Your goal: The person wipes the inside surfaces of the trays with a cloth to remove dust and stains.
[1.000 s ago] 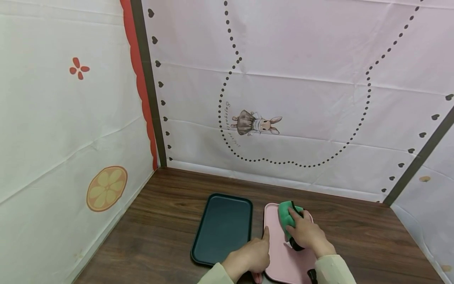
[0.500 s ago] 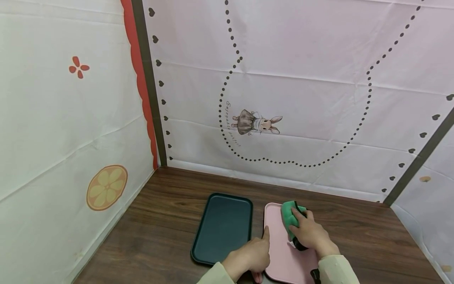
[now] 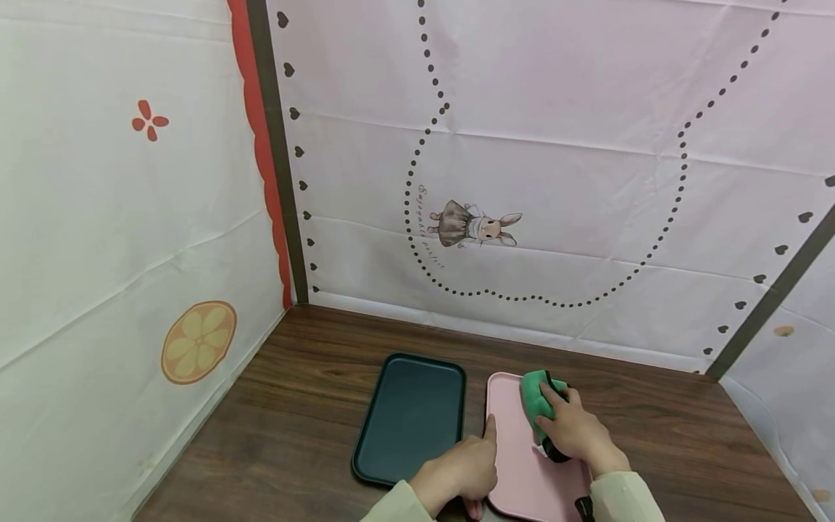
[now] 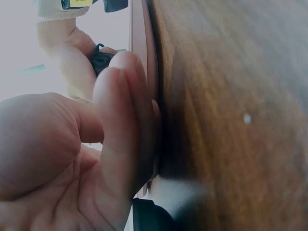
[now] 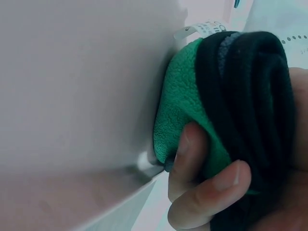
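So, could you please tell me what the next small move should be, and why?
Probably the right hand should draw the green cloth toward the near end of the pink tray: the cloth sits by its far right corner, while the left hand is at its left rim, perhaps steadying it.

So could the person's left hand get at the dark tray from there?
Probably yes: the left hand looks close beside the dark tray, with nothing seen between them. It is at the edge of the pink tray, so it might have to leave that.
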`<state>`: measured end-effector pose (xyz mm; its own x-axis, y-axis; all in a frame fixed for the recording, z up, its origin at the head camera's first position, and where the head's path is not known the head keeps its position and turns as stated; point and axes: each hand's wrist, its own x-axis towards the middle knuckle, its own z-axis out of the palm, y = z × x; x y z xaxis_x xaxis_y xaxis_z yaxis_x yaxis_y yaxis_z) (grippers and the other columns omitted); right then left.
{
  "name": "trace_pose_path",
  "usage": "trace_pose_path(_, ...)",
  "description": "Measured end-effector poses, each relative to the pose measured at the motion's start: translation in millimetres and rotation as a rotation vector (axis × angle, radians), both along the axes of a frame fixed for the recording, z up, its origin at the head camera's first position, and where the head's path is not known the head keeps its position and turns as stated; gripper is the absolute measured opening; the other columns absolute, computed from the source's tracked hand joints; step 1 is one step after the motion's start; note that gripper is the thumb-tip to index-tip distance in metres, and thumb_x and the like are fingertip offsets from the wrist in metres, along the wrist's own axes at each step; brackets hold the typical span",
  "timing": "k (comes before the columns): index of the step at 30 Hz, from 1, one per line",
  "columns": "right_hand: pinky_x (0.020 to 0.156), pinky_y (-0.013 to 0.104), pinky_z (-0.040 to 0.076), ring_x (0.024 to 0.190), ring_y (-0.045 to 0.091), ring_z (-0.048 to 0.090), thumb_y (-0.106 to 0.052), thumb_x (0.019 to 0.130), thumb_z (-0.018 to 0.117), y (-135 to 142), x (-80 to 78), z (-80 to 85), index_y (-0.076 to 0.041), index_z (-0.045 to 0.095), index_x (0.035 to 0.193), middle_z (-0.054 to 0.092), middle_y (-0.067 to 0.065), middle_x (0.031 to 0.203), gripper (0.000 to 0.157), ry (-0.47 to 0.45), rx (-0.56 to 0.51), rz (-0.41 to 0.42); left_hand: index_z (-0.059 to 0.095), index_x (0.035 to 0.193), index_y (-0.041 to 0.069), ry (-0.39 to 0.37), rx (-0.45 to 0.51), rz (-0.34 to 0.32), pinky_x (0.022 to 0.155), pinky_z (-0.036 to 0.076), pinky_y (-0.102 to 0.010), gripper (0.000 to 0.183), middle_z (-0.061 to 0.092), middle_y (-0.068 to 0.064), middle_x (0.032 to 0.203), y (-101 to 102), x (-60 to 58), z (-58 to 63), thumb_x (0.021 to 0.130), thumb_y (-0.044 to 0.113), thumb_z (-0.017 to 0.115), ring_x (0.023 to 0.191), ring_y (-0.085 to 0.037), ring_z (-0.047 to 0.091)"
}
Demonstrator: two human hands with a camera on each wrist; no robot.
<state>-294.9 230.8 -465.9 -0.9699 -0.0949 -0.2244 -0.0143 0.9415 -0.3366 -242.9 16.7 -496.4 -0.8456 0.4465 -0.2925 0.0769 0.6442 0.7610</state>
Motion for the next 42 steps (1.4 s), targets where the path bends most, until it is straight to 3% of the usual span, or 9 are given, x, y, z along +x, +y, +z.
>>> trace_pose_path(20, 0.083, 0.074, 0.051, 0.106, 0.066, 0.06, -0.036, 0.103, 0.06, -1.2, 9.1, -0.5, -0.014, 0.035, 0.163, 0.024, 0.039, 0.159, 0.068, -0.02, 0.037, -0.004, 0.016, 0.166, 0.004, 0.006, -0.018, 0.002, 0.031, 0.044, -0.029, 0.077, 0.061, -0.011, 0.048, 0.0, 0.1, 1.0, 0.099, 0.001, 0.054, 0.027, -0.012, 0.048)
trace_pose_path(29, 0.077, 0.067, 0.055, 0.1, 0.061, 0.065, -0.035, 0.103, 0.061, -2.4, 16.1, -1.5, -0.013, 0.037, 0.162, 0.023, 0.041, 0.159, 0.067, -0.006, 0.062, 0.014, 0.016, 0.166, 0.003, 0.001, 0.002, 0.013, 0.031, 0.045, -0.029, 0.08, 0.06, -0.007, 0.044, 0.3, 0.7, 0.4, 0.096, -0.004, 0.053, 0.028, -0.013, 0.051)
trace_pose_path(42, 0.073, 0.066, 0.055, 0.096, 0.058, 0.067, -0.034, 0.101, 0.064, -2.6, 31.9, -0.4, -0.013, 0.04, 0.16, 0.029, 0.04, 0.158, 0.067, 0.009, 0.075, 0.037, 0.014, 0.167, 0.005, -0.015, 0.003, 0.002, 0.032, 0.044, -0.028, 0.079, 0.062, -0.011, 0.048, -0.8, -0.4, 0.3, 0.099, 0.0, 0.053, 0.028, -0.013, 0.05)
